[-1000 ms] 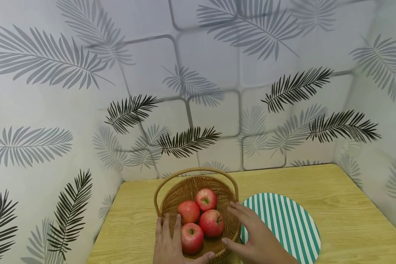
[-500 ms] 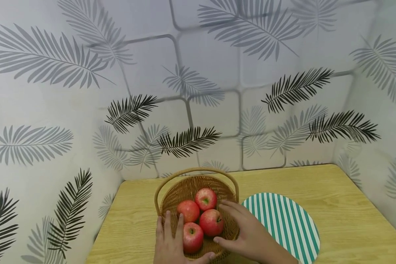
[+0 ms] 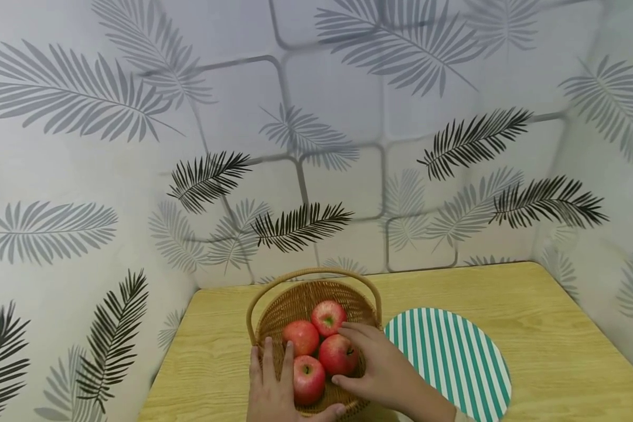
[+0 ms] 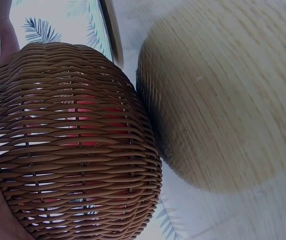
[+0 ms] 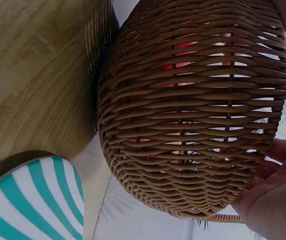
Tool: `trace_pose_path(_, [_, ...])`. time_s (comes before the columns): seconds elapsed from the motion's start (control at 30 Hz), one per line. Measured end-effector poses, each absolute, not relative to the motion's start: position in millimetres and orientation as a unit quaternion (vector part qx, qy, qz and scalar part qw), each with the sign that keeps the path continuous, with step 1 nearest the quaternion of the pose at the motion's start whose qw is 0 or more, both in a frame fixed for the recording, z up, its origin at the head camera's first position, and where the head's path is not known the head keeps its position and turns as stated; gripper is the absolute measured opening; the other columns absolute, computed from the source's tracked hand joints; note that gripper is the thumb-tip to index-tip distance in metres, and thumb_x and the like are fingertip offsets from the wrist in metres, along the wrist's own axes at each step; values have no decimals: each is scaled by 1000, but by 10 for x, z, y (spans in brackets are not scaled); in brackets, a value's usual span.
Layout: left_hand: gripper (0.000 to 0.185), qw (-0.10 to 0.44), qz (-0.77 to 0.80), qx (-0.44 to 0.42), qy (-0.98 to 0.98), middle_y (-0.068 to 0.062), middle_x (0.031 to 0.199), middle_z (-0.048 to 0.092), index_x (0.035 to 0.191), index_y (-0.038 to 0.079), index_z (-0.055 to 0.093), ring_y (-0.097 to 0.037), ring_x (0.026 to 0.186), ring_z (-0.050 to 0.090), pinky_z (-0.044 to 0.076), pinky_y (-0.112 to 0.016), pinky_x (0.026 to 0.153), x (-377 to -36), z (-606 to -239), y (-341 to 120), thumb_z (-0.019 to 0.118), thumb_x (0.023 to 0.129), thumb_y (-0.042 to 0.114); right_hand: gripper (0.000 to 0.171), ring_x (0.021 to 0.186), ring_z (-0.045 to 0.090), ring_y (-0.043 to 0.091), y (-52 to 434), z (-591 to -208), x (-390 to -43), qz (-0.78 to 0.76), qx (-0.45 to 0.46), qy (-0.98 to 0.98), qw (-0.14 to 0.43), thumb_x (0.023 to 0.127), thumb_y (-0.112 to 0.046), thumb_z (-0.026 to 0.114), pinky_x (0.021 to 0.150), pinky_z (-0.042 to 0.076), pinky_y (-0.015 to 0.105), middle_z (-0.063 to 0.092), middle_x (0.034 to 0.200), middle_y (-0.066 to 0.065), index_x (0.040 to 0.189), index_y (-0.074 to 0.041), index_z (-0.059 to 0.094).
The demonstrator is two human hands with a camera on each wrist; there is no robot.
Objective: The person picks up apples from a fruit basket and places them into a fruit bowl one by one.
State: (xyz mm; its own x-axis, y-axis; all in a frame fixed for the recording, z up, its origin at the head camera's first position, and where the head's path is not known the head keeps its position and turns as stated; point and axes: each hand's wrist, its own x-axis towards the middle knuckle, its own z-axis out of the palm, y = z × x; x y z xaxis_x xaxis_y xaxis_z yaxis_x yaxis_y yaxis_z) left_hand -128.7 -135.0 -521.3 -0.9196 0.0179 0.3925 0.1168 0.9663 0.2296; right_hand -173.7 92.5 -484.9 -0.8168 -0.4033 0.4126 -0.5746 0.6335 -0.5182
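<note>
Several red apples (image 3: 308,381) lie together in a brown wicker basket (image 3: 279,308) with an arched handle. At the basket's near left rim my left hand (image 3: 274,384) rests with straight, spread fingers, its thumb lying along the near side. Over the right side of the bowl reaches my right hand (image 3: 382,363). Its fingers and thumb stand apart on either side of the rightmost apple (image 3: 337,354); firm contact cannot be made out. In the left wrist view the basket weave (image 4: 78,145) fills the left half. Red shows through the weave (image 5: 193,100) in the right wrist view.
A round mat (image 3: 453,357) with green and white stripes lies on the wooden table (image 3: 554,328), right of the basket and partly under my right forearm. Close behind the table stands a wall (image 3: 337,193) with a leaf pattern.
My right hand has moved left from the basket's right rim, over the bowl to the rightmost apple. My left hand stays nearly in place. The basket and apples have hardly shifted.
</note>
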Motion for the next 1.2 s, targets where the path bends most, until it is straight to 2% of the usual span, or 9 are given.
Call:
trace_pose_path(0.17, [136,182,-125,-31,-975,-29,167,35,160,12,49,-60,152,30,46,-69,111,-1289,-5195,-1353,70,58,100,77,136,61,26,874,-4849,-1782,315,271,-902,118,81,-43,92,103,58,51,66,147,4,146,-13,64])
trace_pose_path(0.4, [136,193,-123,-33,-973,-30,166,36,160,13,49,-61,150,34,49,-68,109,-1276,-5188,-1352,72,58,99,76,133,63,28,825,-4831,-1833,313,265,-906,106,79,-39,94,103,58,53,68,142,6,143,-10,65])
trace_pose_path(0.6, [137,179,-124,-28,-976,-29,168,33,161,14,46,-60,152,30,46,-68,111,-1285,-5173,-1357,71,57,100,80,131,64,33,772,-4801,-1902,297,263,-913,93,78,-40,93,102,57,55,69,139,10,144,-6,64])
trace_pose_path(1.03, [137,183,-136,-23,-973,-31,166,36,162,14,46,-62,151,31,48,-69,109,-1267,-5177,-1345,72,58,99,73,116,70,28,687,-4748,-2010,243,269,-931,40,75,-41,94,88,62,49,72,129,8,134,-7,70])
trace_pose_path(1.2, [137,160,-139,-16,-977,-30,169,31,163,15,44,-60,154,27,45,-68,113,-1271,-5163,-1337,70,59,99,69,110,72,27,671,-4752,-2043,225,273,-935,35,74,-41,96,84,63,47,74,125,8,129,-6,72])
